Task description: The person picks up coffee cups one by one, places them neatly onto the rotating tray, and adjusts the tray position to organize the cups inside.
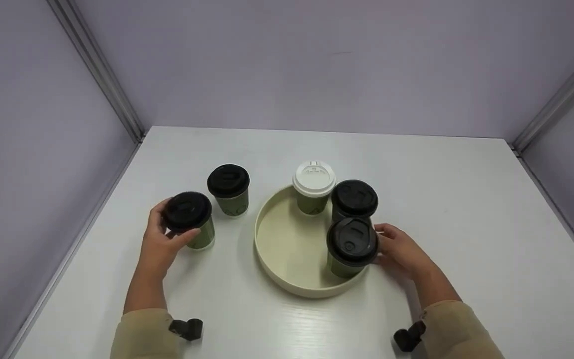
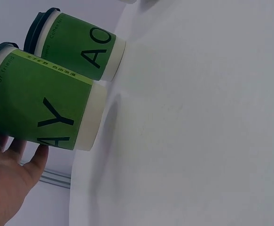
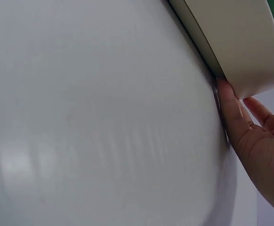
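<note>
My left hand (image 1: 160, 249) grips a paper coffee cup (image 1: 202, 235) with a black lid and green sleeve, fingers and thumb around its upper part. In the left wrist view this coffee cup (image 2: 43, 101) shows dark lettering; whether its base touches the table is unclear. Another black-lidded cup (image 1: 232, 202) stands just beyond it. My right hand (image 1: 404, 252) holds the right side of a round cream tray (image 1: 287, 237), its fingers against the outer wall in the right wrist view. Inside the tray are two black-lidded cups, a front one (image 1: 352, 244) and one behind (image 1: 355, 199), plus a white-lidded cup (image 1: 313, 187).
The white table (image 1: 287, 329) is bounded by pale walls (image 1: 287, 65) at the back and both sides. Metal frame strips run up the corners. Small black devices (image 1: 187, 329) sit at both sleeve cuffs.
</note>
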The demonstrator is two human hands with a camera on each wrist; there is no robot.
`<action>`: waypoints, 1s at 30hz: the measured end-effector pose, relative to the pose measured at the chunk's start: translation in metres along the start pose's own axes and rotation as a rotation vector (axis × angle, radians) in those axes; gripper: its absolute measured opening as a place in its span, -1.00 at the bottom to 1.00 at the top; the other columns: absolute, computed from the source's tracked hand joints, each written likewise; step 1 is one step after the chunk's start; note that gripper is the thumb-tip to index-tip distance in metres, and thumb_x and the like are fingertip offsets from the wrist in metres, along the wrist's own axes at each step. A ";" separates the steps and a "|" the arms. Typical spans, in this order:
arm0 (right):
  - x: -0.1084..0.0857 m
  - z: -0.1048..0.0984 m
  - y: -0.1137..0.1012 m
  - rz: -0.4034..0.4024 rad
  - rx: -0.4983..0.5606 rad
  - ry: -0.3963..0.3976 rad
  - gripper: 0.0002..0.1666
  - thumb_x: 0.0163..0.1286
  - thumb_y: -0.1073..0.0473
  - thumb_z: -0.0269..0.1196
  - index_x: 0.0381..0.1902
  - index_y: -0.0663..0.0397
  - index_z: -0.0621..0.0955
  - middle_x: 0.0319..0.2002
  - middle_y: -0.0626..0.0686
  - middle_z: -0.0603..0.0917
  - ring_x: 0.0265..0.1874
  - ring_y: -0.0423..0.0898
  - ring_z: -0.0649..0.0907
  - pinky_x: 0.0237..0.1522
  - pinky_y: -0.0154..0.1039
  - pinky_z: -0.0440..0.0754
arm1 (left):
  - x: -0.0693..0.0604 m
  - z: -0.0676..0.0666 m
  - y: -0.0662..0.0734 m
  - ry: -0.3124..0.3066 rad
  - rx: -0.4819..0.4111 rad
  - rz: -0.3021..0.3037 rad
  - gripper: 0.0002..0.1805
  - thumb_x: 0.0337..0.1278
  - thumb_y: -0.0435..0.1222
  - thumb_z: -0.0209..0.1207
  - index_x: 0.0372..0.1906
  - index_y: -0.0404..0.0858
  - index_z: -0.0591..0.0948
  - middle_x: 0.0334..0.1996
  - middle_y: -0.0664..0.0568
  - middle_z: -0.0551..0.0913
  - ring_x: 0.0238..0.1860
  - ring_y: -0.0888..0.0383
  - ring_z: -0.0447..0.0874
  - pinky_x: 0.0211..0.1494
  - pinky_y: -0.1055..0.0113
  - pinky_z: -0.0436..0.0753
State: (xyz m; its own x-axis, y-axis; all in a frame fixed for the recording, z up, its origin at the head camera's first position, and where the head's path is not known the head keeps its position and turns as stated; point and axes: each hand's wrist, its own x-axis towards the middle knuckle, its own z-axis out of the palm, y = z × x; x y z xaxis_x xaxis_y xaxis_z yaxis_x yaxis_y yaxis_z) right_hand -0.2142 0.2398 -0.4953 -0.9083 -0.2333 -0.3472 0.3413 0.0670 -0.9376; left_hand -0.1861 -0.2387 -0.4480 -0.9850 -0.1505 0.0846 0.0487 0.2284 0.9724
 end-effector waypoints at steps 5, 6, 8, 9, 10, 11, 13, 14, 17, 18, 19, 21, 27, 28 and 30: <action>0.000 0.000 -0.002 0.010 -0.011 0.008 -0.43 0.26 0.03 0.21 0.14 0.16 0.34 0.06 0.18 0.44 -0.11 -0.01 0.56 -0.11 -0.11 0.55 | -0.005 0.003 0.005 -0.052 -0.008 0.013 -0.01 -0.19 -0.29 0.40 0.36 -0.12 0.06 0.32 -0.01 0.18 0.37 0.07 0.03 0.33 0.00 0.11; 0.000 0.000 -0.002 0.012 -0.013 0.008 -0.43 0.26 0.03 0.21 0.14 0.15 0.34 0.06 0.18 0.44 -0.11 -0.01 0.56 -0.11 -0.11 0.55 | -0.006 0.005 0.006 -0.064 -0.010 0.017 -0.01 -0.18 -0.29 0.40 0.36 -0.12 0.06 0.32 -0.01 0.19 0.37 0.07 0.04 0.32 -0.01 0.11; 0.000 0.000 -0.002 0.013 -0.020 0.008 -0.43 0.25 0.02 0.21 0.14 0.15 0.34 0.05 0.17 0.45 -0.12 -0.01 0.57 -0.12 -0.11 0.56 | -0.008 0.007 0.008 -0.086 -0.009 0.026 -0.02 -0.18 -0.29 0.40 0.36 -0.10 0.07 0.31 0.01 0.19 0.36 0.07 0.06 0.31 -0.02 0.12; 0.000 0.000 -0.002 0.014 -0.023 0.008 -0.42 0.25 0.01 0.21 0.14 0.15 0.35 0.05 0.17 0.45 -0.12 -0.01 0.57 -0.12 -0.11 0.56 | -0.009 0.009 0.009 -0.097 -0.010 0.031 -0.02 -0.19 -0.28 0.40 0.35 -0.10 0.08 0.30 0.01 0.19 0.35 0.07 0.08 0.31 -0.02 0.13; 0.000 0.000 -0.002 0.013 -0.026 0.005 -0.42 0.25 0.01 0.21 0.14 0.15 0.34 0.05 0.18 0.45 -0.12 -0.01 0.56 -0.12 -0.11 0.56 | -0.009 0.010 0.010 -0.107 -0.011 0.038 -0.03 -0.19 -0.28 0.41 0.35 -0.10 0.08 0.30 0.01 0.20 0.34 0.08 0.09 0.30 -0.02 0.14; 0.000 0.000 -0.002 0.010 -0.028 0.001 -0.41 0.26 0.01 0.21 0.15 0.16 0.33 0.05 0.18 0.45 -0.12 -0.01 0.56 -0.12 -0.11 0.55 | -0.010 0.012 0.011 -0.116 -0.011 0.046 -0.03 -0.19 -0.28 0.41 0.35 -0.10 0.09 0.29 0.01 0.21 0.33 0.08 0.10 0.30 -0.02 0.15; 0.001 0.000 -0.002 0.010 -0.030 0.007 -0.41 0.25 0.00 0.22 0.14 0.16 0.34 0.04 0.17 0.46 -0.13 -0.02 0.57 -0.13 -0.12 0.56 | -0.011 0.015 0.014 -0.130 -0.010 0.065 -0.04 -0.21 -0.28 0.42 0.34 -0.09 0.10 0.28 0.02 0.22 0.32 0.09 0.13 0.29 -0.01 0.17; 0.001 0.000 -0.001 0.010 -0.030 0.009 -0.41 0.25 0.00 0.22 0.14 0.16 0.35 0.03 0.17 0.46 -0.14 -0.02 0.57 -0.14 -0.12 0.56 | -0.011 0.017 0.016 -0.138 -0.014 0.076 -0.04 -0.22 -0.29 0.42 0.33 -0.10 0.11 0.27 0.02 0.23 0.31 0.10 0.15 0.29 0.00 0.19; 0.001 0.000 -0.001 0.009 -0.028 0.008 -0.43 0.26 0.01 0.21 0.13 0.16 0.35 0.01 0.17 0.46 -0.16 -0.02 0.57 -0.16 -0.12 0.56 | -0.012 0.022 0.022 -0.164 -0.018 0.112 -0.05 -0.24 -0.31 0.43 0.32 -0.10 0.14 0.25 0.02 0.26 0.28 0.11 0.19 0.26 0.02 0.23; 0.001 0.000 -0.001 0.010 -0.025 0.014 -0.44 0.25 0.01 0.21 0.12 0.15 0.36 0.00 0.16 0.47 -0.17 -0.02 0.57 -0.17 -0.12 0.57 | -0.012 0.024 0.025 -0.169 -0.018 0.123 -0.05 -0.25 -0.31 0.43 0.31 -0.10 0.15 0.23 0.03 0.27 0.26 0.12 0.22 0.25 0.03 0.25; 0.000 0.000 -0.001 0.009 -0.022 0.011 -0.44 0.26 0.01 0.21 0.12 0.15 0.36 0.00 0.16 0.47 -0.17 -0.02 0.57 -0.17 -0.12 0.57 | -0.011 0.025 0.027 -0.175 -0.018 0.132 -0.05 -0.26 -0.32 0.43 0.31 -0.09 0.16 0.23 0.04 0.28 0.25 0.13 0.23 0.24 0.04 0.26; 0.000 0.000 -0.001 0.006 -0.013 0.005 -0.43 0.26 0.01 0.21 0.13 0.16 0.35 0.01 0.17 0.47 -0.17 -0.02 0.57 -0.17 -0.12 0.56 | -0.012 0.028 0.033 -0.184 -0.017 0.144 -0.06 -0.26 -0.33 0.44 0.31 -0.09 0.17 0.21 0.04 0.29 0.23 0.15 0.26 0.22 0.06 0.28; 0.001 0.000 0.000 -0.003 -0.009 0.007 -0.40 0.25 -0.01 0.22 0.14 0.16 0.34 0.03 0.18 0.46 -0.16 -0.02 0.58 -0.16 -0.10 0.57 | -0.018 0.039 0.062 -0.204 -0.017 0.147 -0.08 -0.22 -0.39 0.40 0.31 -0.19 0.15 0.20 -0.02 0.30 0.22 0.11 0.27 0.22 0.05 0.28; 0.001 0.000 0.000 -0.003 -0.013 0.008 -0.40 0.25 -0.01 0.22 0.14 0.16 0.34 0.03 0.18 0.46 -0.16 -0.03 0.58 -0.16 -0.11 0.57 | -0.019 0.041 0.067 -0.208 -0.014 0.149 -0.08 -0.22 -0.40 0.40 0.31 -0.21 0.15 0.20 -0.04 0.29 0.22 0.09 0.27 0.22 0.06 0.29; 0.001 0.000 0.001 -0.002 -0.010 0.009 -0.42 0.26 0.01 0.21 0.14 0.17 0.34 0.02 0.19 0.46 -0.17 -0.03 0.58 -0.16 -0.11 0.57 | -0.021 0.046 0.076 -0.214 -0.012 0.154 -0.08 -0.21 -0.42 0.39 0.31 -0.24 0.15 0.20 -0.08 0.29 0.22 0.06 0.27 0.21 0.05 0.30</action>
State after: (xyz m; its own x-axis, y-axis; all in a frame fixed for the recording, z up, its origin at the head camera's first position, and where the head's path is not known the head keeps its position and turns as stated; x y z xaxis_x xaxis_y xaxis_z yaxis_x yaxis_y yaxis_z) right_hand -0.2151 0.2398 -0.4962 -0.9113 -0.2247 -0.3451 0.3365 0.0765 -0.9386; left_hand -0.1697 -0.1744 -0.3854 -0.9784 0.0919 0.1850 0.2013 0.2217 0.9541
